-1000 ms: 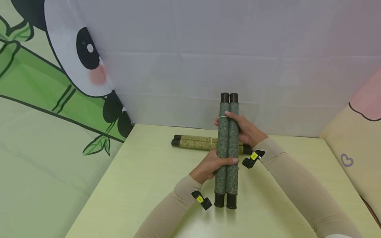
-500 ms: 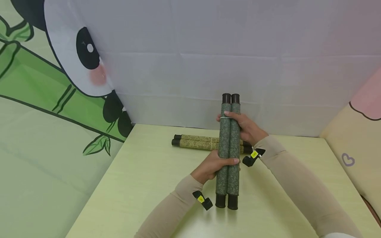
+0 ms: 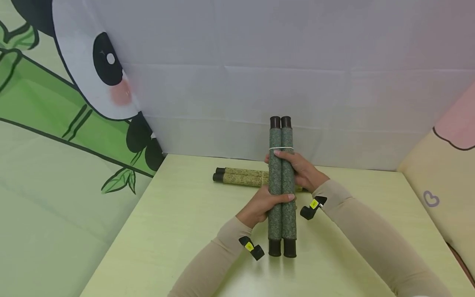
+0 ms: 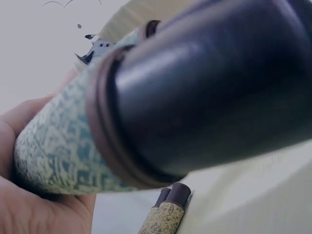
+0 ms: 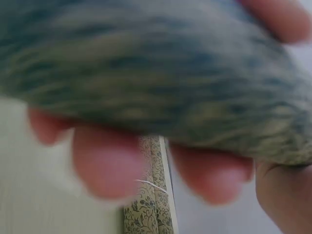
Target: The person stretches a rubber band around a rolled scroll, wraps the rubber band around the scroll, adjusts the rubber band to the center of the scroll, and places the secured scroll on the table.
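Observation:
Two green-patterned scrolls [image 3: 288, 222] with dark end caps stand side by side, upright, above the table in the head view. A thin white band [image 3: 281, 147] rings their upper part. My left hand [image 3: 258, 207] grips both around the lower middle, its thumb laid across the front. Higher up, my right hand [image 3: 305, 170] holds them from the right, thumb over the front just under the band. In the left wrist view a dark end cap [image 4: 209, 87] looms close. Blurred patterned cloth of a scroll [image 5: 146, 73] fills much of the right wrist view.
Behind the held pair, a yellow-patterned pair of scrolls [image 3: 243, 179] lies crosswise on the pale table [image 3: 178, 231], partly hidden. A white cloth backdrop [image 3: 208, 99] rises at the table's far edge, with printed cloths on both sides.
My right hand has slid down the scrolls, from over the band to just below it. The green scrolls have shifted slightly left. The left hand keeps its grip.

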Available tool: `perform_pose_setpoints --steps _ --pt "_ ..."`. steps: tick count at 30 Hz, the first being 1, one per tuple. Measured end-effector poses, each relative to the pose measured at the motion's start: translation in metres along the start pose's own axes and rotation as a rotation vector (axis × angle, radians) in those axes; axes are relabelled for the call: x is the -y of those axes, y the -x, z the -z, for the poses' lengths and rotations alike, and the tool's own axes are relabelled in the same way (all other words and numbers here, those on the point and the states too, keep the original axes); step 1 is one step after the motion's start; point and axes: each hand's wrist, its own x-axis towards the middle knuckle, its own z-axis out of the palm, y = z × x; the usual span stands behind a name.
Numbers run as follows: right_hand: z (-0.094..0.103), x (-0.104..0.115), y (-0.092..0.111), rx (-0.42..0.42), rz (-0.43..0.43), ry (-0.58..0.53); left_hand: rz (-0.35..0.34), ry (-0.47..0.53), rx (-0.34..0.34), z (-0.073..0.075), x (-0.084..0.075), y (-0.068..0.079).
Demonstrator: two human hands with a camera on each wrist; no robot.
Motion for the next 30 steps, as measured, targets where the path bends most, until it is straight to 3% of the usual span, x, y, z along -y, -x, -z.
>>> perform_pose_setpoints --steps 4,9,16,23,30 --pt "-0.001 -0.002 0.000 0.021 0.002 -0.025 -0.006 0.010 0.011 0.003 -0.002 0.001" --pt "0.004 0.012 -0.002 0.040 -0.025 -0.057 0.023 0.012 0.033 0.004 -0.001 0.004" --pt "0.009 0.031 -0.007 -0.037 0.022 -0.110 0.069 -0.025 0.030 -0.001 0.003 0.009" --pt "-0.002 0.019 0.001 -0.037 0.003 -0.020 0.053 -0.036 0.010 -0.003 0.001 0.011" --pt "-0.009 0.005 0.009 -0.021 0.013 -0.018 0.039 -0.043 0.009 -0.001 0.001 0.015"
